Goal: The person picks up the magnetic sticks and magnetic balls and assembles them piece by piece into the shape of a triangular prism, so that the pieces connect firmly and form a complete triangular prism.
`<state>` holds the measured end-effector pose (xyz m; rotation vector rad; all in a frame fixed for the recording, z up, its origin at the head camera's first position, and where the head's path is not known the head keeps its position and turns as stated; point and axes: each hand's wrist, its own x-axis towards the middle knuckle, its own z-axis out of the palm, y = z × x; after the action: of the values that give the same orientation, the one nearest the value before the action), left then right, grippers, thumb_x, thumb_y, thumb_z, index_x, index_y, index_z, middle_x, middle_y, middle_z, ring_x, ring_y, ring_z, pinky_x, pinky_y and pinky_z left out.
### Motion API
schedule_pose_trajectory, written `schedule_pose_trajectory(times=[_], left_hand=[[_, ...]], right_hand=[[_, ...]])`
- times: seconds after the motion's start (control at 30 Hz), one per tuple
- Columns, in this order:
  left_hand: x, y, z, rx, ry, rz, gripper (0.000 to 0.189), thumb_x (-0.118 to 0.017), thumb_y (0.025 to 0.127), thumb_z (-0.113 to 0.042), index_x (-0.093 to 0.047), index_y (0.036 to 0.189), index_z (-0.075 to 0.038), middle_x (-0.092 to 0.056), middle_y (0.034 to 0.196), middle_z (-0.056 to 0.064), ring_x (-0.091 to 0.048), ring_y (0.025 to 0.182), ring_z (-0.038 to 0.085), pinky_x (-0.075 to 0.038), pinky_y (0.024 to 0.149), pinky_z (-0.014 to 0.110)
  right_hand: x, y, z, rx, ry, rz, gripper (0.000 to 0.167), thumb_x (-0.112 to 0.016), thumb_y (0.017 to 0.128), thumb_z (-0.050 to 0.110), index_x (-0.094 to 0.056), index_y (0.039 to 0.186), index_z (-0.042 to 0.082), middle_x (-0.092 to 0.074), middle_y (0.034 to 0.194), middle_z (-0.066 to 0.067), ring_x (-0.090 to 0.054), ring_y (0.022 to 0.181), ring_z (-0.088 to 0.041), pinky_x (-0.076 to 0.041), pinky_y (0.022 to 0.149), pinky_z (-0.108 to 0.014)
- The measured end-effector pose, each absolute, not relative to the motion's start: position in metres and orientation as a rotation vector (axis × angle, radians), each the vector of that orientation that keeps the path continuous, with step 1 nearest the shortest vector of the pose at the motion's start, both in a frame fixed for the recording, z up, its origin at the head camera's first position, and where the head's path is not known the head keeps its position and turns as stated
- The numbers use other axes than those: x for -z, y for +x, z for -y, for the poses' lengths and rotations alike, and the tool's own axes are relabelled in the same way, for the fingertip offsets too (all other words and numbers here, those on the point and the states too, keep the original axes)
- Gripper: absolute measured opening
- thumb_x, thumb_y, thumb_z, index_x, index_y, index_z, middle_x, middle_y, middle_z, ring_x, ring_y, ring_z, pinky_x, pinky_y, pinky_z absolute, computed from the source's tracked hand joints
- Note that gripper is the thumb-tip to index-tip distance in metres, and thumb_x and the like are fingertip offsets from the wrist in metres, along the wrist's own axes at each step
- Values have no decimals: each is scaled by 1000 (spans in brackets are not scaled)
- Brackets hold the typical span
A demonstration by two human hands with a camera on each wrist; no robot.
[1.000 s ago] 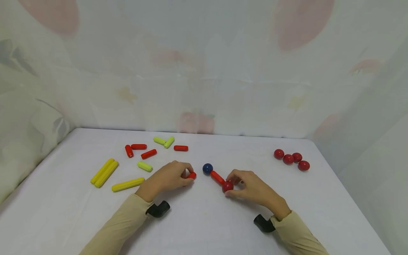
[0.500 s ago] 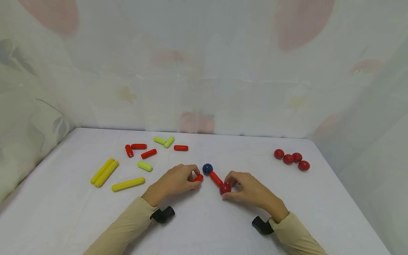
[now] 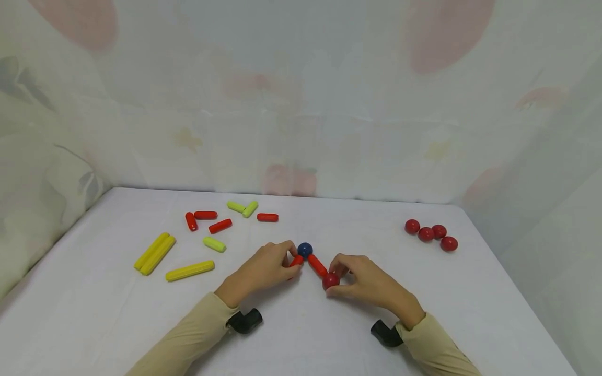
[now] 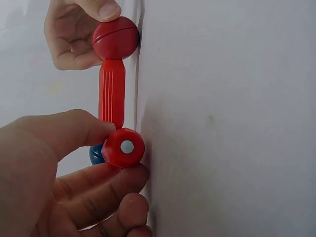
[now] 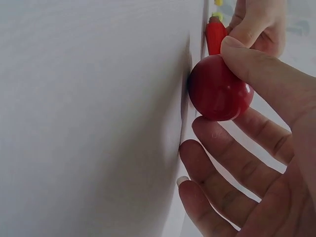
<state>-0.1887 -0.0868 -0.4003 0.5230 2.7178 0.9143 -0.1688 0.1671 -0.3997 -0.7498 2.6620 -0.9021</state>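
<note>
In the head view, my left hand (image 3: 267,267) pinches a short red stick (image 3: 297,260) between thumb and fingers. Its far end is at the dark blue ball (image 3: 305,250), seemingly touching it. The left wrist view shows a silvery disc on the stick's near end (image 4: 127,147). From the blue ball a second red stick (image 3: 317,266) runs toward me and joins a dark red ball (image 3: 331,280). My right hand (image 3: 366,278) grips that ball by thumb and fingertips. In the left wrist view the stick in my hand mostly covers the blue ball (image 4: 97,154).
Several dark red balls (image 3: 426,234) lie at the right on the white table (image 3: 470,313). Farther left are loose red sticks (image 3: 220,226), lime-green sticks (image 3: 214,244) and longer yellow sticks (image 3: 189,271). A patterned cloth (image 3: 357,130) hangs behind the table.
My left hand has moved right, bringing its red stick up to the blue ball. My right hand has shifted slightly left and nearer, swinging the red ball and joined stick with it.
</note>
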Motion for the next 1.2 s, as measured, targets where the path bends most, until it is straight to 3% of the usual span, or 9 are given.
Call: schedule_pose_trajectory(times=[0.3,0.53,0.8,1.2], left_hand=[[402,-190,88,-931,551,-2724,21,-70,92,-24,-63,106,-12,-59,68,-4,-54,61,12,-43,56,23],[396,-192,92,-959,514,-2745,8,-66,95,-20,-62,98,-15,-59,78,-1,-54,70,14,-45,62,26],[398,-195,100,-954,768,-2726,37,-62,97,-15,-59,134,-16,-63,117,3,-53,89,12,-49,79,26],[403,-193,98,-922,768,-2689,38,-67,95,-28,-60,132,-19,-61,112,0,-53,99,15,-51,86,33]], right_hand=[[399,-169,-168,901,-764,-2661,34,-80,82,38,-63,107,23,-67,96,14,-61,94,-8,-53,86,-31],[398,-170,-170,890,-759,-2659,31,-77,86,32,-64,112,21,-68,102,11,-62,97,-8,-54,89,-35],[399,-173,-175,893,-753,-2674,33,-73,89,23,-64,120,17,-67,108,9,-62,101,-12,-53,94,-40],[400,-176,-181,906,-776,-2732,37,-71,90,18,-63,126,14,-68,115,3,-63,101,-15,-55,88,-37]])
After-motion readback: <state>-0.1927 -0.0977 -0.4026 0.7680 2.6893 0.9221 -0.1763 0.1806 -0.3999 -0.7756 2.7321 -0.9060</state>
